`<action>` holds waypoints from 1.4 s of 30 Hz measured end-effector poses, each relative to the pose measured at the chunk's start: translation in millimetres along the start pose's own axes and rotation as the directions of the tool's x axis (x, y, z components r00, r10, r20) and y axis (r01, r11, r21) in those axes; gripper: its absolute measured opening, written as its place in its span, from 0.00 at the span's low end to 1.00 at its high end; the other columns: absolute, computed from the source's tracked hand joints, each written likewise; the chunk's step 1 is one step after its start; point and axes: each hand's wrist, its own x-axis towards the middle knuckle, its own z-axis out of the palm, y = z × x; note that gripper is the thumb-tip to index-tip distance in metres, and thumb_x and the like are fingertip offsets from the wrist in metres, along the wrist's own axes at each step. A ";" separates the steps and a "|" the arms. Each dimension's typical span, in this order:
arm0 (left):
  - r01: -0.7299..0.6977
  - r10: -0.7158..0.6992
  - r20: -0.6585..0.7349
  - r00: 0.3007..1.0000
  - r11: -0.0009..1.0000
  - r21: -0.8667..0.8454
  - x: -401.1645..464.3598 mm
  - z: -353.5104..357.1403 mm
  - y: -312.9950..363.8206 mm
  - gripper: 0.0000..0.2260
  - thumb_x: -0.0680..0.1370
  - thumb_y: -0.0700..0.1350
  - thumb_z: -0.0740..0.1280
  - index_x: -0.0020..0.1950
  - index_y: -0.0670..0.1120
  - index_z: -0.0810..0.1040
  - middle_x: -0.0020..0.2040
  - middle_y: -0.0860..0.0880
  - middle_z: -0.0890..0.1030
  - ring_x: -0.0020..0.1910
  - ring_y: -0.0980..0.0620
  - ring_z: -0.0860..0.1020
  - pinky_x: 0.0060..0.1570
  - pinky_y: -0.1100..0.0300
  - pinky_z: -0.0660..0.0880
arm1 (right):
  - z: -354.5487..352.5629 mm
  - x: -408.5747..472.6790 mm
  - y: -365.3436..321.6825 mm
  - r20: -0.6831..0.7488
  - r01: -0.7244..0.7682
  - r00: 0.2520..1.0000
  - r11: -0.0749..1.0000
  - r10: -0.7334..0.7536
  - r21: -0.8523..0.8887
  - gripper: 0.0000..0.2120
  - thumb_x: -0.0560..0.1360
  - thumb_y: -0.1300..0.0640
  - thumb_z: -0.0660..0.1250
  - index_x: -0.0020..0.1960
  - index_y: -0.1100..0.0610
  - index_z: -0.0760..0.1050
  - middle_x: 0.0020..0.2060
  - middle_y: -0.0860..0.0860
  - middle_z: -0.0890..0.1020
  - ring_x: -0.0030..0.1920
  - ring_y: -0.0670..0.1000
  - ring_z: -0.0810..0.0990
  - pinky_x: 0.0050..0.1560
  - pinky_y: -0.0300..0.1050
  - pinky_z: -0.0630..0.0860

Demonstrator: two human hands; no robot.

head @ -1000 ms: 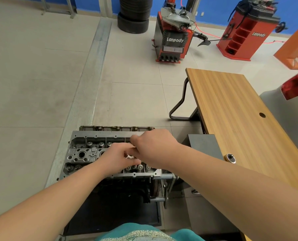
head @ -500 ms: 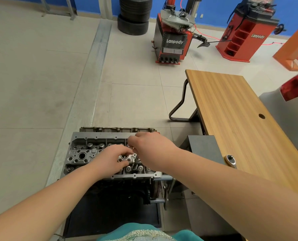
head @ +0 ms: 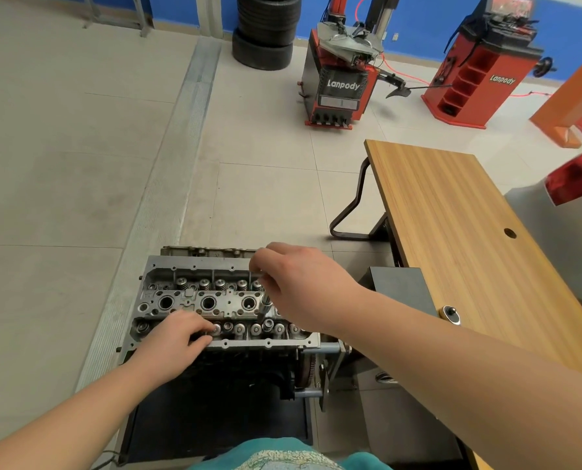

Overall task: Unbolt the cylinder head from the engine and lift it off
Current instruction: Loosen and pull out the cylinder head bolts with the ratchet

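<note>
Pale tiled floor (head: 79, 147), blue wall (head: 418, 15) — wooden table (head: 469, 239) at right.

- Bright, even indoor light, seemingly from overhead; shadows are soft and faint.
- The pale floor (head: 62, 147) looks slightly washed out, with no hard glare.
- Wide-angle distortion bends the tabletop (head: 469, 249) edges and stretches both near forearms.
- The engine's (head: 215, 395) near side sits in deep shadow.

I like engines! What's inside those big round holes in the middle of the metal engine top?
The three round holes in the cylinder head look dark inside; their bottoms cannot be seen. A fourth hole may be hidden under the right hand, which holds a metal tool.
</note>
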 end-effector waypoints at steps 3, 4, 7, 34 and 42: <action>0.016 -0.016 -0.005 1.000 0.999 -0.030 -1.4 1.0 2.2 0.10 0.81 0.51 0.72 0.62 0.57 0.84 0.53 0.66 0.79 0.60 0.61 0.74 0.65 0.58 0.74 | 5.8 5.6 -7.4 0.024 -0.005 1.000 1.000 0.006 -0.024 0.09 0.84 0.61 0.61 0.61 0.57 0.76 0.53 0.53 0.80 0.48 0.60 0.79 0.44 0.56 0.80; 0.019 -0.020 -0.022 1.000 0.999 -0.044 -1.3 1.1 3.9 0.11 0.81 0.52 0.72 0.63 0.57 0.83 0.54 0.65 0.79 0.60 0.61 0.74 0.65 0.58 0.74 | 8.0 7.0 -8.9 0.029 -0.014 0.999 1.000 0.014 -0.021 0.09 0.83 0.61 0.61 0.62 0.56 0.76 0.53 0.53 0.80 0.48 0.60 0.79 0.44 0.56 0.80; -0.005 -0.002 -0.072 0.997 0.995 -0.096 2.7 1.1 13.6 0.11 0.82 0.51 0.71 0.64 0.56 0.82 0.56 0.63 0.80 0.60 0.61 0.75 0.62 0.60 0.73 | 14.7 9.1 -11.1 -0.025 -0.054 0.998 0.998 0.055 0.044 0.09 0.83 0.59 0.63 0.62 0.54 0.77 0.53 0.51 0.82 0.48 0.57 0.80 0.46 0.54 0.80; -0.493 0.402 0.319 0.858 0.818 0.296 87.0 27.7 79.4 0.10 0.85 0.52 0.66 0.65 0.54 0.81 0.58 0.56 0.73 0.56 0.53 0.74 0.51 0.53 0.79 | 22.1 -50.1 8.1 -0.392 -0.290 0.549 0.608 0.739 0.739 0.06 0.84 0.52 0.66 0.60 0.46 0.77 0.51 0.41 0.82 0.56 0.44 0.81 0.54 0.39 0.78; -0.256 0.262 0.078 0.962 0.964 -0.076 75.0 6.4 57.0 0.13 0.84 0.50 0.67 0.69 0.56 0.80 0.59 0.59 0.80 0.58 0.57 0.79 0.60 0.57 0.78 | 29.4 -28.8 -11.9 -0.362 -0.278 0.632 0.636 0.685 0.720 0.05 0.81 0.52 0.72 0.55 0.45 0.80 0.49 0.38 0.83 0.53 0.43 0.82 0.52 0.40 0.78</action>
